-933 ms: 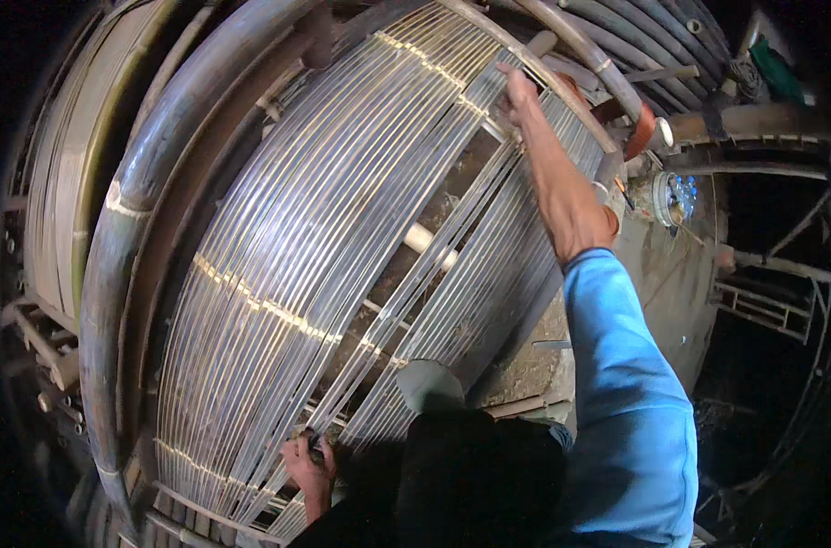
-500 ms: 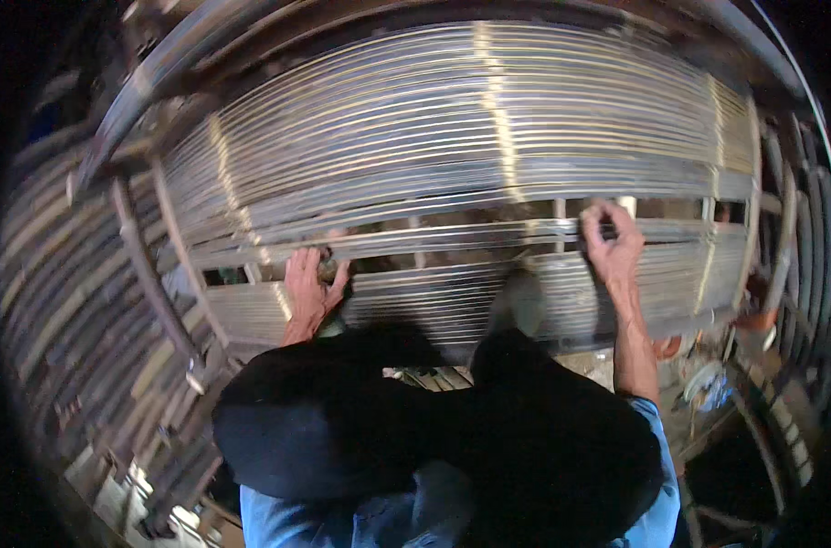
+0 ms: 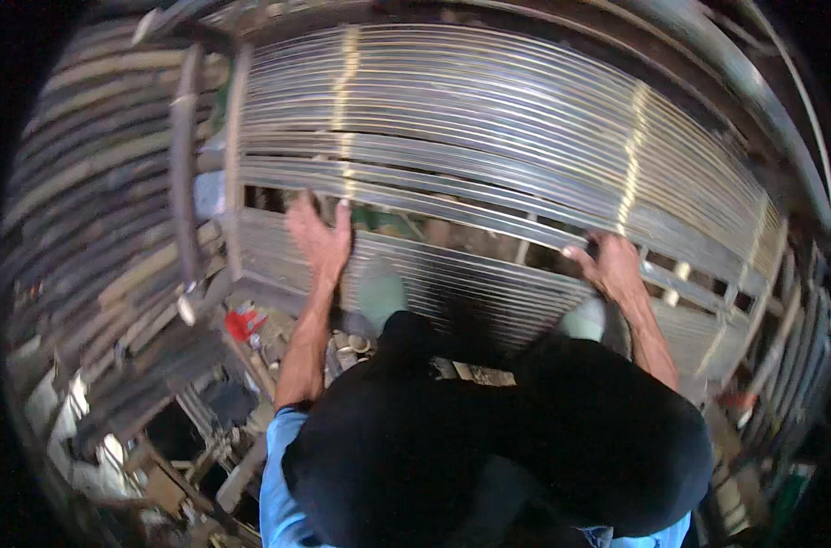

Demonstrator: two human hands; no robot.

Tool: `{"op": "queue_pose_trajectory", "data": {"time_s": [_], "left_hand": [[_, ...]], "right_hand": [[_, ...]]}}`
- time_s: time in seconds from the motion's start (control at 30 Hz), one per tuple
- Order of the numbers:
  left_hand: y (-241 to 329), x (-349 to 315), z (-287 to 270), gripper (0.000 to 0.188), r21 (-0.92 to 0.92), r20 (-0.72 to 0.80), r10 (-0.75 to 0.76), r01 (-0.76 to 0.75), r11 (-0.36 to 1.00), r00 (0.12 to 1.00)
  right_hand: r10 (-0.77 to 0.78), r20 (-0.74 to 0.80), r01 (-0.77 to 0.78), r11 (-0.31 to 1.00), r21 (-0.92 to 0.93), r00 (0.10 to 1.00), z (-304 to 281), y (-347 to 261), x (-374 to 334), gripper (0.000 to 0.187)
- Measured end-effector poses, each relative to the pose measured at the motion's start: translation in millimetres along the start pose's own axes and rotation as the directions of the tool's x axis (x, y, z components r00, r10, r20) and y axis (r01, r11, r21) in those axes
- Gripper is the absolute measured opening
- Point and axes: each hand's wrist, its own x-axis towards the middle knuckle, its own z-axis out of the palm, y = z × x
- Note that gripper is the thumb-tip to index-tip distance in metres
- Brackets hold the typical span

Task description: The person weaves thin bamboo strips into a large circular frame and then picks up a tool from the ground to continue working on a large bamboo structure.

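A wide panel of thin slats (image 3: 488,100), likely bamboo, spans the space before me, crossed by yellow bindings (image 3: 633,155). Below its main part runs a narrow strip of slats (image 3: 443,203), with a long opening under it. My left hand (image 3: 319,237) is open at the strip's left part, thumb and fingers spread, fingertips close to its lower edge; whether they touch is unclear. Farther right, my right hand (image 3: 612,263) is curled over the same strip, thumb and fingers closed on it. A lower section of slats (image 3: 434,274) lies nearest me.
Dark poles (image 3: 95,173) line the left side, beside an upright post (image 3: 185,164). Below them lie wood scraps (image 3: 242,479) and a red item (image 3: 243,322). My light-coloured shoes (image 3: 584,320) rest at the lower slats. A thick beam (image 3: 744,82) curves across the upper right.
The view has swung, so the panel sits tilted. The narrow strip is farther from me at the left, with a wider opening beneath. My left hand has spread; my right has closed on the strip.
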Motion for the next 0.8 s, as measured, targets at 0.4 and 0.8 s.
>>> {"op": "queue_pose_trajectory", "data": {"time_s": [0.4, 0.8], "left_hand": [[224.3, -13.4, 21.5, 0.058, -0.45, 0.406, 0.767, -0.621, 0.641, 0.497], [277.9, -0.7, 29.4, 0.055, -0.351, 0.696, 0.658, -0.664, 0.66, 0.286]], "right_hand": [[0.788, -0.493, -0.252, 0.595, 0.763, 0.369, -16.8, 182.1, -119.0, 0.061], [0.94, -0.332, -0.388, 0.279, 0.878, -0.075, -19.2, 364.8, -150.0, 0.073]]}}
